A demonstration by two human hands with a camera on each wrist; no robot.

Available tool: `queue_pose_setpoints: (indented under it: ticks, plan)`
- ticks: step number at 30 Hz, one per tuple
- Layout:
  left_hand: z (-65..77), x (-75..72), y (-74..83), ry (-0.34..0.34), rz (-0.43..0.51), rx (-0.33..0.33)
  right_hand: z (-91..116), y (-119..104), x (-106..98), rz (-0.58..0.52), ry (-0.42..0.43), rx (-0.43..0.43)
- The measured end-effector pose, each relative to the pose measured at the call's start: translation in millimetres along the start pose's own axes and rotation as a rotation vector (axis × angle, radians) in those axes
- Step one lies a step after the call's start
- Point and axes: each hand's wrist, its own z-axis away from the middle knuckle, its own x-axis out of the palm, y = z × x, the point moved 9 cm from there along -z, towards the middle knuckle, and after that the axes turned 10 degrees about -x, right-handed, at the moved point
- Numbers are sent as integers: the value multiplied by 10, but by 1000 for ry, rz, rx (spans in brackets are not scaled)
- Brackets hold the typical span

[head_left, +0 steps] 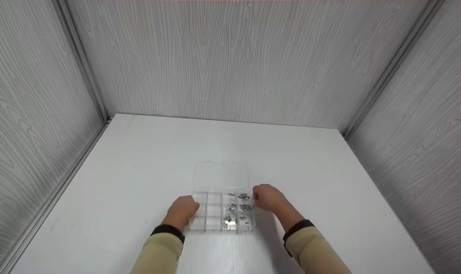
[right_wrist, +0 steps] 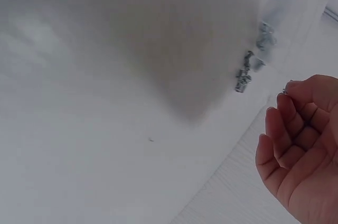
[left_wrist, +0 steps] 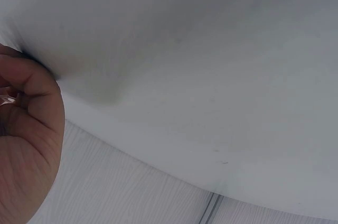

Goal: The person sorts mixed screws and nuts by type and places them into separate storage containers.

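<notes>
A clear plastic compartment box [head_left: 214, 210] lies on the white table, its transparent lid [head_left: 221, 175] folded back behind it. My left hand [head_left: 183, 209] grips the box's left side, thumb over the edge; in the left wrist view its fingers [left_wrist: 31, 84] are curled. Small metal hardware [head_left: 245, 207] fills compartments in the two right columns, while the left columns look bare. At the box's right edge is my right hand [head_left: 269, 197]. The right wrist view shows its thumb and index finger pinching a small shiny metal piece [right_wrist: 285, 91], too small to identify, with the other fingers loosely bent.
The white table [head_left: 139, 163] extends around the box. Wood-grain panels [head_left: 223, 61] stand at the back and both sides, with grey metal strips along the corners. A tiny dark speck [right_wrist: 151, 139] lies on the table in the right wrist view.
</notes>
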Motion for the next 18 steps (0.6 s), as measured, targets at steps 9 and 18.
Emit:
queue_pose_setpoints:
  ticks: [9, 18]
  plan:
    - [18, -17, 7, 12, -14, 9, 22, -260, 5, 30, -44, -132]
    - [-25, 2, -4, 6, -25, 8, 71, -360, 194, -2, -165, -208]
